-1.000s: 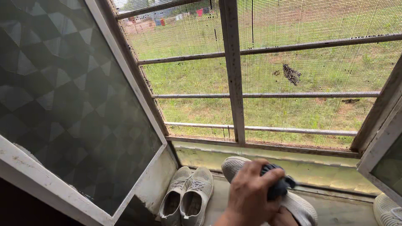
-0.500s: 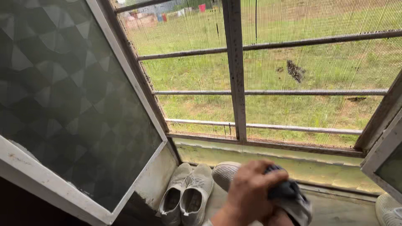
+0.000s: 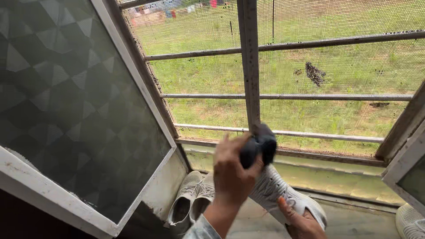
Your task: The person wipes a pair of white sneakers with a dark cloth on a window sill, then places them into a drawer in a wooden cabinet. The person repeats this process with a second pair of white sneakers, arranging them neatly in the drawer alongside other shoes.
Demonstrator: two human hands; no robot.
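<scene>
1. No packages, labels or signs that we can make out. Landmark for everything below: the window sill (image 3: 327,183), pale and stained, running under the mesh window (image 3: 310,79).
2. Our left hand (image 3: 232,170) is raised above the sill, back of the hand to the camera, wrist bent, forearm coming up from the bottom edge in a light sleeve (image 3: 199,228).
3. Left fingers are curled tight around a dark cloth (image 3: 260,146), bunched into a wad. The cloth sits above the sill, just in front of the window's lower frame rail and the vertical centre bar (image 3: 249,66).
4. Our right hand (image 3: 301,221) is low, at the near edge of the sill, mostly cut off by the frame bottom. Fingers wrap the heel end of a white mesh shoe (image 3: 279,192); one fingertip (image 3: 281,202) shows on its upper.
5. The held shoe is lifted off the sill, tilted, toe pointing up and left toward the cloth. Cloth and toe are near each other; we cannot tell if they touch.
6. A pair of grey-white shoes (image 3: 190,206) stands on the left end of the sill, side by side, toes toward the window, just left of the held shoe.
7. Another white shoe (image 3: 409,221) sits at the right end of the sill, partly out of frame.
8. A patterned dark glass shutter (image 3: 75,102) in a white frame swings inward over the sill's left end.
9. Beyond the mesh: grass.
</scene>
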